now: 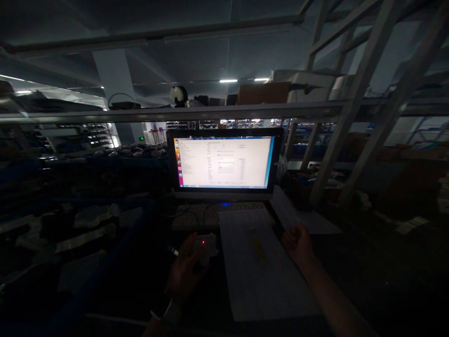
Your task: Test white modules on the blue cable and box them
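My left hand (185,269) is closed around the left side of a small pale device (209,246), thumb and fingers on its casing. A red light glows on top of it. A short cable end with a bright metal tip shows just left of the fingers. My right hand (297,241) is curled into a loose fist at the right edge of a large white paper sheet (259,285), with nothing visible sticking out of it. A yellow-handled tool (257,245), perhaps a screwdriver, lies on the sheet between my hands.
A lit monitor (224,164) shows a form-like window. Below it lies a keyboard (196,216), partly under the paper. A blue bin (115,262) with pale parts stands left. Another sheet (315,222) lies at right. A shelf (217,112) crosses above; slanted metal posts (326,150) stand right.
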Motion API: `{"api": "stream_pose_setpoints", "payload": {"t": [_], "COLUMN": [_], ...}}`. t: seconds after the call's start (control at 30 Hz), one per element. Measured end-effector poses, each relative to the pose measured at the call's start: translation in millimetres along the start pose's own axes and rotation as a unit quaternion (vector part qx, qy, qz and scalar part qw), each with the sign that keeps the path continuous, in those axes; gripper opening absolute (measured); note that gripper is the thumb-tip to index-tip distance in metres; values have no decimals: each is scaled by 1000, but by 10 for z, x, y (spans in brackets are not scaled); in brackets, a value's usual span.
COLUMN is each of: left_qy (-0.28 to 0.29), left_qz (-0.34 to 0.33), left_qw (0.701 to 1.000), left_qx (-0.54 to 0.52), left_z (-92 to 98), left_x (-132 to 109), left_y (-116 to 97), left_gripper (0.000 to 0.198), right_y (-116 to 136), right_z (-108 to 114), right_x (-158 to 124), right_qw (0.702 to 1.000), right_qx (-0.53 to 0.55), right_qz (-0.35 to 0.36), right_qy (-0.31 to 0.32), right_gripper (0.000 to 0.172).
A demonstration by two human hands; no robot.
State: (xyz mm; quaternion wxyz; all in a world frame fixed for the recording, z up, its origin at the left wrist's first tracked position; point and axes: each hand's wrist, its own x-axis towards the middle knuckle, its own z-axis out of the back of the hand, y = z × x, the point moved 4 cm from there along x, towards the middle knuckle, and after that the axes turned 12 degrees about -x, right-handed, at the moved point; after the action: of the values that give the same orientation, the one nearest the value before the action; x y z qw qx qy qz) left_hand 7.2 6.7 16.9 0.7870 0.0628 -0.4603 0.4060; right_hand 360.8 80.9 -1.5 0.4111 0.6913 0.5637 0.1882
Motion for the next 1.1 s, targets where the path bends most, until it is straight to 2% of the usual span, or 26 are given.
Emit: {"api": "stream_pose_setpoints", "payload": {"t": [0.17, 0.63, 0.83, 1.1], "left_qy": [4, 11, 9, 13], "left_qz": [-12, 9, 13, 22], "left_qw": [1000, 1000, 1000, 1000], "left_qx": [-2, -2, -3, -2], "left_z": [3, 29, 21, 21], "left_x": [6, 30, 32, 24], "left_y": [-1, -39, -42, -29], "left_gripper": [39, 35, 37, 39], "right_y": [-1, 9, 3, -1], "right_z": [-7, -3, 12, -17], "right_x": [0, -16, 21, -19], "right_qw": [1000, 999, 997, 999], "right_qx": [-12, -24, -44, -31], "right_qz": [5, 6, 25, 12], "right_qy": [14, 21, 57, 19], "right_gripper": [40, 39, 39, 39]}}
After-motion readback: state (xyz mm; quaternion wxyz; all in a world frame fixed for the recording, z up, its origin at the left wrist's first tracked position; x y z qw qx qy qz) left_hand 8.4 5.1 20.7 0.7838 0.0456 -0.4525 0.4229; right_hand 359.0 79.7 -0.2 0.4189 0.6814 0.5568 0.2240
